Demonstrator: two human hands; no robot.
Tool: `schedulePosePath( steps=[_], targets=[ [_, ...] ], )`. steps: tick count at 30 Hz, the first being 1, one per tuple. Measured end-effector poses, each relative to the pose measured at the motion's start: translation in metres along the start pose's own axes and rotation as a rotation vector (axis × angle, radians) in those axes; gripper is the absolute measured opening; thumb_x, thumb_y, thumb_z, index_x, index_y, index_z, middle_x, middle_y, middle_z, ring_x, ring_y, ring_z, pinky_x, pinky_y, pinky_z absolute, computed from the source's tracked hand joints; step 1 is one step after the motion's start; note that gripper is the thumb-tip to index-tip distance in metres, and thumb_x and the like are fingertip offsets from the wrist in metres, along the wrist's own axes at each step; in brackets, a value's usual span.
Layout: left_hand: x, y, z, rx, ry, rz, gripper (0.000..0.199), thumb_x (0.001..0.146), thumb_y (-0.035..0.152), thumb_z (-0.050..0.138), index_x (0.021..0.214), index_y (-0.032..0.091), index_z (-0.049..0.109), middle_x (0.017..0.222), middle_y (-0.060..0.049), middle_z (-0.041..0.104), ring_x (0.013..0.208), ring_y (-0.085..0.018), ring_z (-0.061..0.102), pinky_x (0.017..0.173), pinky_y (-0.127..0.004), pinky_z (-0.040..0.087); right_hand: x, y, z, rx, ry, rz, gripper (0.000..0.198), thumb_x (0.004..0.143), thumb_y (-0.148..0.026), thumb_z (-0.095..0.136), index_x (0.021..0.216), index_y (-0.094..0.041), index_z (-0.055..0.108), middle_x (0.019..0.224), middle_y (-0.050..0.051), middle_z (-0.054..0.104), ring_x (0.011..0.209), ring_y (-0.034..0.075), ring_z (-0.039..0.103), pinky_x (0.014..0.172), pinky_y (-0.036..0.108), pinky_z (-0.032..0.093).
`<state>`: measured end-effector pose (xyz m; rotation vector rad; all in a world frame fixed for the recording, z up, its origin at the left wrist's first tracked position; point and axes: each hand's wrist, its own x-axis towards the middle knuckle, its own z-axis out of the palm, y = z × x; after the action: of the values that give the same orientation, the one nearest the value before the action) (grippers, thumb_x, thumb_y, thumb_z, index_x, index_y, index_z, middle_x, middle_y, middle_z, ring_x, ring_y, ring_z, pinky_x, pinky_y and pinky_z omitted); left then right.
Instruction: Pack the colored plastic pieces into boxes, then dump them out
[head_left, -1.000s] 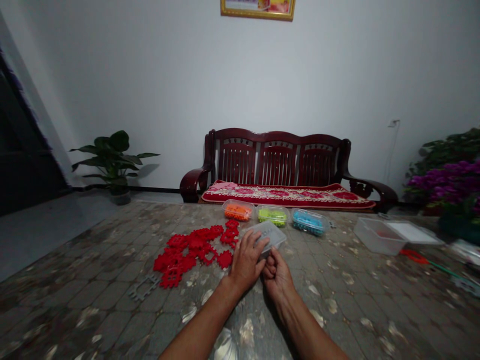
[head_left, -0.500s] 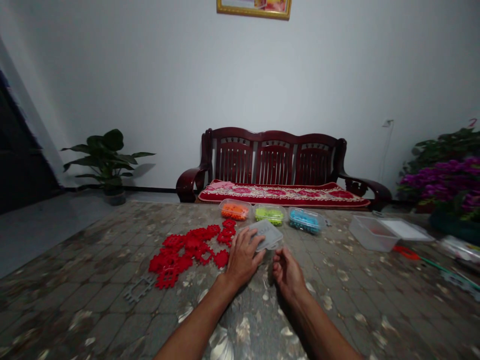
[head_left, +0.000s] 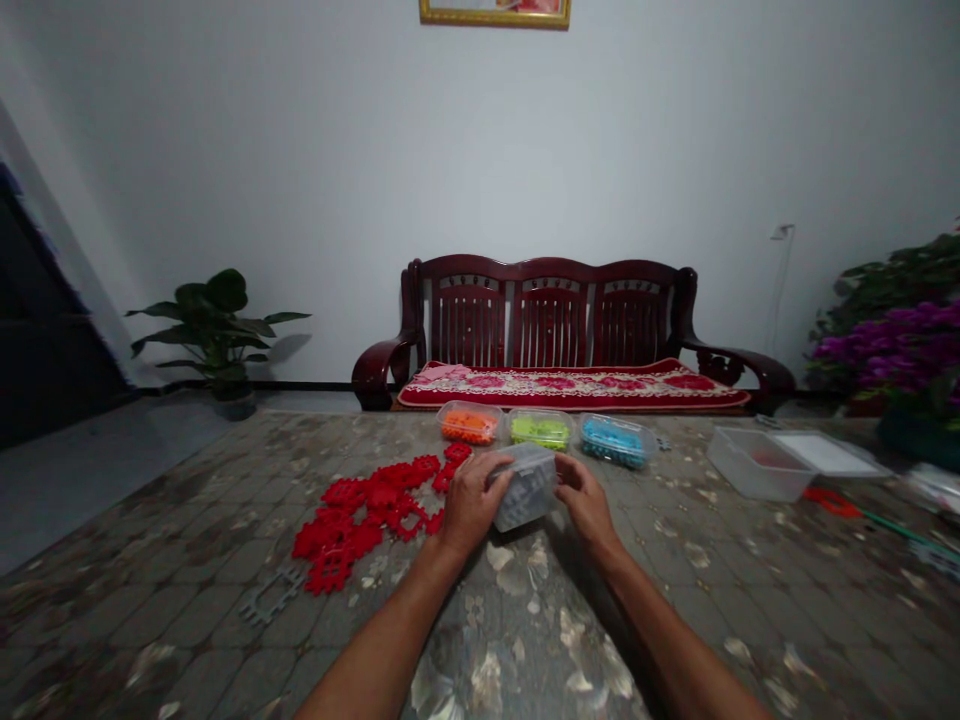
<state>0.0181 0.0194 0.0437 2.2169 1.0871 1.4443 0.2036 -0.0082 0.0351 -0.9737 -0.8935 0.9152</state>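
Note:
A clear plastic box (head_left: 527,492) with grey pieces showing through its wall is tilted between my two hands at the middle of the table. My left hand (head_left: 474,497) grips its left side, the thumb on the near face and the fingers over the top edge. My right hand (head_left: 587,500) closes on its right side, with the fingertips partly hidden behind the box. Left of my left hand lies a spread of red interlocking pieces (head_left: 382,497). A grey square frame piece (head_left: 272,596) lies nearer to me, at the lower left.
Beyond my hands stand clear boxes of orange pieces (head_left: 469,427), green pieces (head_left: 539,432) and blue pieces (head_left: 613,440). At right are a larger clear bin (head_left: 757,470), a white lid (head_left: 829,455) and a red-orange tool (head_left: 832,502). A wooden bench (head_left: 547,300) stands behind the table.
The box has been tipped up, so its side wall and grey contents now show. My right hand has moved up from beside it to its right side. My left hand stays on it.

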Motion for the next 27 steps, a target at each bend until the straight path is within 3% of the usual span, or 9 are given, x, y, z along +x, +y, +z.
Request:
schedulePosePath(
  steps=[4, 7, 10, 14, 20, 27],
  targets=[
    [0.003, -0.003, -0.002, -0.108, -0.008, -0.075, 0.019, 0.089, 0.021, 0.062, 0.103, 0.023, 0.074, 0.109, -0.005, 0.077, 0.107, -0.023, 0.069, 0.100, -0.040, 0.053, 0.003, 0.001, -0.002, -0.098, 0.024, -0.062, 0.044, 0.057, -0.019, 0.075, 0.100, -0.022, 0.075, 0.091, 0.002, 0.071, 0.084, 0.020, 0.063, 0.081, 0.033, 0.052],
    [0.001, -0.005, -0.002, -0.175, 0.002, -0.099, 0.017, 0.088, 0.022, 0.063, 0.101, 0.022, 0.075, 0.110, -0.006, 0.077, 0.113, -0.025, 0.068, 0.103, -0.043, 0.051, 0.007, -0.004, -0.005, -0.291, -0.085, -0.186, 0.052, 0.062, -0.030, 0.082, 0.113, -0.027, 0.075, 0.109, 0.004, 0.067, 0.099, 0.023, 0.061, 0.088, 0.035, 0.050],
    [-0.003, -0.007, -0.001, -0.260, 0.000, -0.123, 0.015, 0.086, 0.024, 0.065, 0.098, 0.021, 0.074, 0.110, -0.007, 0.076, 0.114, -0.026, 0.067, 0.103, -0.043, 0.051, 0.013, -0.009, -0.005, -0.432, -0.275, -0.321, 0.030, 0.073, -0.033, 0.078, 0.102, -0.028, 0.079, 0.124, 0.005, 0.066, 0.121, 0.026, 0.056, 0.102, 0.039, 0.043],
    [-0.010, -0.010, 0.004, -0.327, 0.033, -0.160, 0.017, 0.085, 0.024, 0.064, 0.100, 0.021, 0.072, 0.116, -0.008, 0.073, 0.124, -0.027, 0.062, 0.110, -0.046, 0.045, 0.016, -0.014, -0.004, -0.551, -0.357, -0.419, 0.014, 0.086, -0.032, 0.068, 0.095, -0.030, 0.078, 0.105, 0.003, 0.075, 0.108, 0.025, 0.062, 0.102, 0.041, 0.043],
    [-0.021, -0.016, 0.018, -0.374, 0.123, -0.191, 0.043, 0.082, 0.027, 0.067, 0.124, 0.020, 0.062, 0.141, -0.012, 0.058, 0.136, -0.030, 0.050, 0.118, -0.051, 0.035, 0.010, -0.018, 0.000, -0.772, -0.355, -0.619, 0.015, 0.094, -0.034, 0.061, 0.095, -0.028, 0.075, 0.097, 0.003, 0.075, 0.098, 0.023, 0.065, 0.090, 0.037, 0.048],
    [-0.036, -0.019, 0.021, -0.464, 0.028, -0.252, 0.079, 0.080, 0.025, 0.068, 0.151, 0.021, 0.035, 0.158, -0.013, 0.040, 0.149, -0.031, 0.033, 0.125, -0.051, 0.021, 0.004, -0.014, 0.003, -0.921, -0.283, -0.832, 0.021, 0.100, -0.034, 0.054, 0.096, -0.026, 0.072, 0.091, 0.005, 0.073, 0.090, 0.023, 0.064, 0.081, 0.034, 0.049]
  ],
)
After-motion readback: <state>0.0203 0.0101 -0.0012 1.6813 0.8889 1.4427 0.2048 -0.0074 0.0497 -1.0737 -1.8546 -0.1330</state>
